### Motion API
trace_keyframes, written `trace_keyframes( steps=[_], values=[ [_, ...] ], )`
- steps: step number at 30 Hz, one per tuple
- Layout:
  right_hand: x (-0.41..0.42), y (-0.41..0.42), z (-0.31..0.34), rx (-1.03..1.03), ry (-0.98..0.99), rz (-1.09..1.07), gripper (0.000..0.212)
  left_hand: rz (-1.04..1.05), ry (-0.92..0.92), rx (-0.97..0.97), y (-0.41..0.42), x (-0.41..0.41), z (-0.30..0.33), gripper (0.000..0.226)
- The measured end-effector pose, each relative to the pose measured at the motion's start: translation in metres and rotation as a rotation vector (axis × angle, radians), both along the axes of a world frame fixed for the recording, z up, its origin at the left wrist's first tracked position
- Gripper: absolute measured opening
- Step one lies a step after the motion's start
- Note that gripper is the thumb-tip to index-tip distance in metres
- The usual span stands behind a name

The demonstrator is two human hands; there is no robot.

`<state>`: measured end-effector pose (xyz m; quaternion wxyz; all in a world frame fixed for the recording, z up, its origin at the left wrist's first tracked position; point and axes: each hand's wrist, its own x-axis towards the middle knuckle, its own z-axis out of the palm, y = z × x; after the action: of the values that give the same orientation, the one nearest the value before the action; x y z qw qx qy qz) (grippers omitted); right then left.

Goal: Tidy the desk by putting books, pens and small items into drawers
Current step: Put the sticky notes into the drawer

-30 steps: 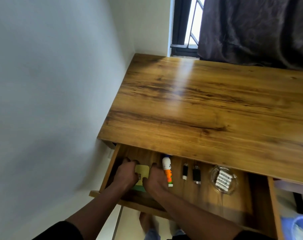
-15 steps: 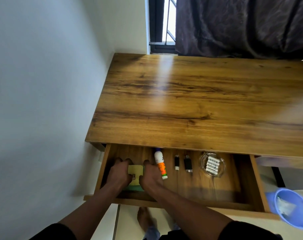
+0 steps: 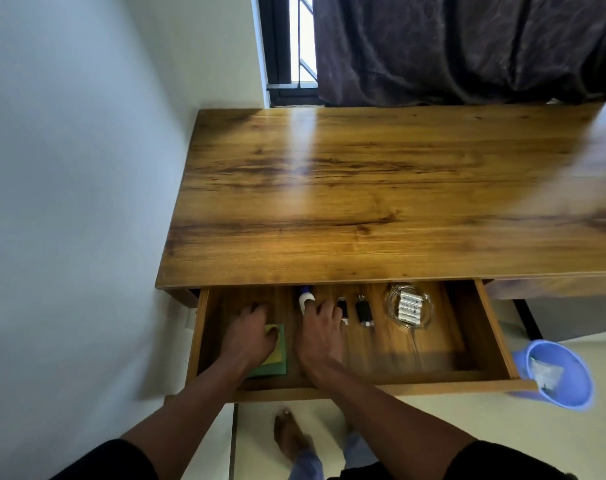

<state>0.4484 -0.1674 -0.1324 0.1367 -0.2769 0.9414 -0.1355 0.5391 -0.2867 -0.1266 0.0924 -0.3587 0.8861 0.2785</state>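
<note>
In the open wooden drawer (image 3: 488, 327), the yellow-and-green sticky-note pad (image 3: 275, 355) is covered by the left hand (image 3: 248, 336), fingers loosely curled, seemingly to seat it; the right hand (image 3: 320, 336) is spread over the white glue stick (image 3: 305, 299).

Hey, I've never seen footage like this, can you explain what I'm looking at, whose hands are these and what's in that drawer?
There is no machine: a person wears a camera on the head, looking down at their own arms. Below the brown wooden desk top an open wooden drawer holds a yellow and green pad of sticky notes, a white glue stick with a blue cap, two small black devices and a clear glass dish of white batteries. The left hand rests on the pad; the right hand covers the glue stick. Neither grip is clear.
</note>
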Motion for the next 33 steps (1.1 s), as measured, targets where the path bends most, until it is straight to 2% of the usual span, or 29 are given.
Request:
trace_keyframes(
  steps=[4,7,10,17,23,29,33],
  values=[
    [-0.022,0.016,-0.006,0.015,-0.077,-0.077,0.058,-0.079,0.101,0.173,0.015,-0.024,0.002,0.060],
    [-0.028,0.020,-0.011,-0.026,-0.165,-0.103,0.060,-0.144,0.122,0.234,0.026,-0.036,0.000,0.060],
    [-0.028,0.023,-0.011,-0.058,-0.214,-0.123,0.059,-0.152,0.135,0.226,0.030,-0.041,-0.003,0.054],
    [-0.025,0.029,-0.009,-0.095,-0.282,-0.198,0.053,-0.204,0.156,0.153,0.033,-0.041,-0.008,0.056],
    [-0.029,0.031,-0.006,-0.098,-0.311,-0.202,0.058,-0.233,0.181,0.121,0.034,-0.044,-0.008,0.049],
    [-0.034,0.035,0.000,-0.100,-0.327,-0.189,0.069,-0.207,0.179,0.137,0.031,-0.045,-0.010,0.057],
    [-0.036,0.045,0.001,-0.091,-0.311,-0.212,0.067,-0.188,0.197,0.135,0.035,-0.048,-0.011,0.060]
  ],
)
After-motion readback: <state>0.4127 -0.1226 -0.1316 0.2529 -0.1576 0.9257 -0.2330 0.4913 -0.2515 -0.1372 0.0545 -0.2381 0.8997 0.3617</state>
